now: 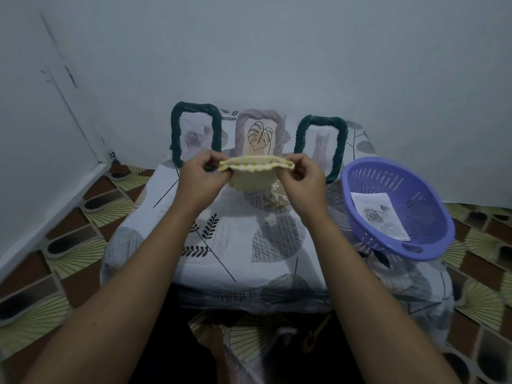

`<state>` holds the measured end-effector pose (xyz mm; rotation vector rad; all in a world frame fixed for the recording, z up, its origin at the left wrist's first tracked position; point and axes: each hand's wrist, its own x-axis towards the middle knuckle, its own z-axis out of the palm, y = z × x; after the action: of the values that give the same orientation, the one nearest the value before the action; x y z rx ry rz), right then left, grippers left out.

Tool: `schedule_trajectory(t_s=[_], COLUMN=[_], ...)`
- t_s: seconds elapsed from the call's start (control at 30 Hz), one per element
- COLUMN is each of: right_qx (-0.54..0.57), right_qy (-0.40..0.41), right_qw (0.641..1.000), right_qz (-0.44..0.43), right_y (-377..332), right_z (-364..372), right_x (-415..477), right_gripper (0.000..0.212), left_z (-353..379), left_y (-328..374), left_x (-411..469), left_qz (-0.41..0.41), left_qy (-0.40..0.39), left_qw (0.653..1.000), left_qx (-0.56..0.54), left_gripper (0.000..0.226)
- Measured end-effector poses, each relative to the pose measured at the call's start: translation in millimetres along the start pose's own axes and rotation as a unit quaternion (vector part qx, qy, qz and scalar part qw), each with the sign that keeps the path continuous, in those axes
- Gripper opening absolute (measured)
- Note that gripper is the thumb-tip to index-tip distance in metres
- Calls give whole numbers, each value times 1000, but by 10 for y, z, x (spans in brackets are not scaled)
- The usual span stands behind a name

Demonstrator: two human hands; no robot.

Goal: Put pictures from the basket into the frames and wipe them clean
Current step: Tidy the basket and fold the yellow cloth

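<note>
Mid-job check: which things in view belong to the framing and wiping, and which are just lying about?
Job: yellow cloth, gripped by left hand and right hand; left green frame, grey frame, right green frame; purple basket; picture in it.
Idle: patterned tablecloth; tiled floor.

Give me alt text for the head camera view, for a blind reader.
Left hand and right hand pinch a folded yellow cloth over a patterned table. Behind stand three filled frames; a purple basket on the right holds one picture.
</note>
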<state>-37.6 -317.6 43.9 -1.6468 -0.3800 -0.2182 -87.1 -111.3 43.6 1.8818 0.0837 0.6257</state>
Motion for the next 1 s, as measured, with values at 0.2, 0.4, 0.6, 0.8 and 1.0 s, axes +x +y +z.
schedule_trajectory(t_s=[0.2,0.4,0.6,0.8,1.0], right_qx=[-130,-146,-92,-193,-353], right_qy=[-125,-163,-129,-116,-99], right_qw=[982,972,980,964,919], right_qz=[56,88,120,145,142], right_y=[432,552,604,817,767], right_z=[-121,-175,-236,-209,-76], right_x=[-435,-572,-624,-605,-451], right_gripper=[6,2,16,38,28], left_z=[-66,19,72,275,495], left_y=[-283,-352,-505,-617,-645], left_x=[-321,-459,-476,-507,-464], left_qz=[-56,-117,-196,-205,-132], left_qy=[-285,-342,-262,-136,-36], left_qw=[951,929,944,969,982], left_qx=[109,75,-49,-36,129], left_gripper=[29,26,17,10,21])
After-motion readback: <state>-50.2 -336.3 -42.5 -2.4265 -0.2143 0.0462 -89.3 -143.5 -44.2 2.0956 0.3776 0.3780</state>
